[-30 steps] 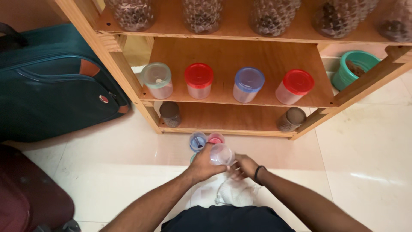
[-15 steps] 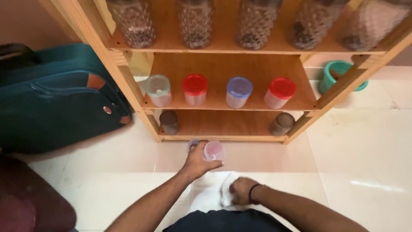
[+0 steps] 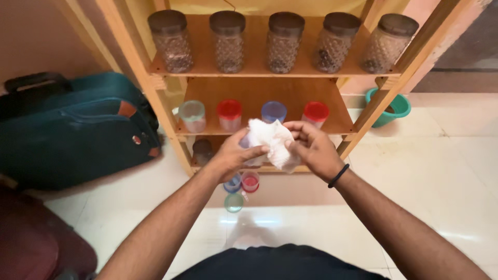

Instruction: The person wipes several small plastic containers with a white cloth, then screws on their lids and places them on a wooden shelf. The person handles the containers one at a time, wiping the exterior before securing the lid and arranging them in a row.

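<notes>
Both hands meet at the centre of the frame around a crumpled white cloth [image 3: 271,142]. At centre-left, the left hand [image 3: 233,154] has its fingers closed on the cloth's left edge; it may also hold a small clear container under the cloth, but that is hidden and I cannot tell. Just right of it, the right hand [image 3: 311,148] — a black band at the wrist — grips the cloth's right side with curled fingers.

From the far left: a teal suitcase [image 3: 72,132] lies on the pale tiled floor [image 3: 446,171], touching the wooden shelf unit [image 3: 132,62]. On the top shelf, along the upper middle of the frame, stand 5 textured glass jars [image 3: 228,41] with dark lids. On the middle shelf, behind the hands, sit 4 small tubs [image 3: 230,115] — lids pale green, red, blue, red from left to right. Below the hands, on the floor, are 3 small containers [image 3: 250,182]: 1 blue, 1 red, 1 green. At the upper right, a green bucket [image 3: 395,110] stands beyond the shelf's right post.
</notes>
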